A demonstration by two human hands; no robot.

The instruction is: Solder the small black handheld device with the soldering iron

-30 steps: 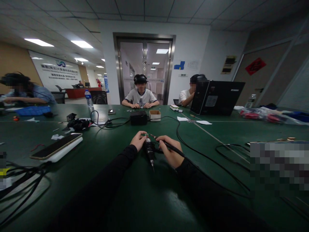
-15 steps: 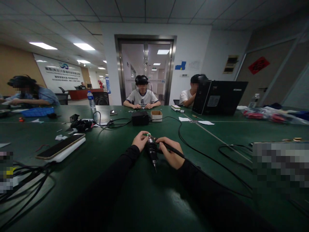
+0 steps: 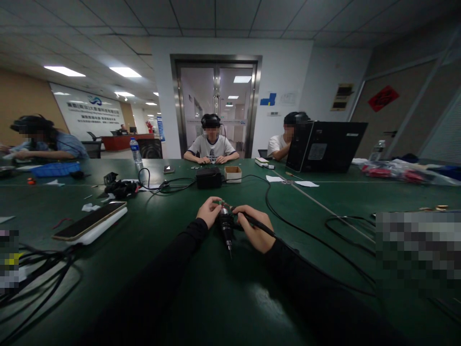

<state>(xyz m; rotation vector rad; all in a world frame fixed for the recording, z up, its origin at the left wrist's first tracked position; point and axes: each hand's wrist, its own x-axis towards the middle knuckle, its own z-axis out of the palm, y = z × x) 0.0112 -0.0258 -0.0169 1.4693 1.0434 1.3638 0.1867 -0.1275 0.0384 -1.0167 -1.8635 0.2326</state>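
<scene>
My left hand (image 3: 209, 211) is closed, its fingertips pinching a small green circuit board (image 3: 221, 203) with reddish wires at it. A black soldering iron (image 3: 257, 222) with a trailing cord lies in my closed right hand (image 3: 256, 230), held like a pen. Its thin tip points left toward the circuit board; whether they touch is too small to tell. Between my hands a black screwdriver-like tool (image 3: 226, 228) lies on the green table (image 3: 201, 288), its metal tip toward me. The far end of this tool is close to the circuit board.
Beyond my hands stand a black box (image 3: 209, 178) and a small open carton (image 3: 233, 174). A phone (image 3: 91, 220) lies at left near bundled cables (image 3: 43, 269). The iron's black cord (image 3: 324, 242) runs across the right side. Several people sit around the table, and a black computer case (image 3: 326, 146) stands at far right.
Both hands stay nearly in place. The circuit board and the soldering iron's tip shift very slightly at my left fingertips. The whole view moves a little.
</scene>
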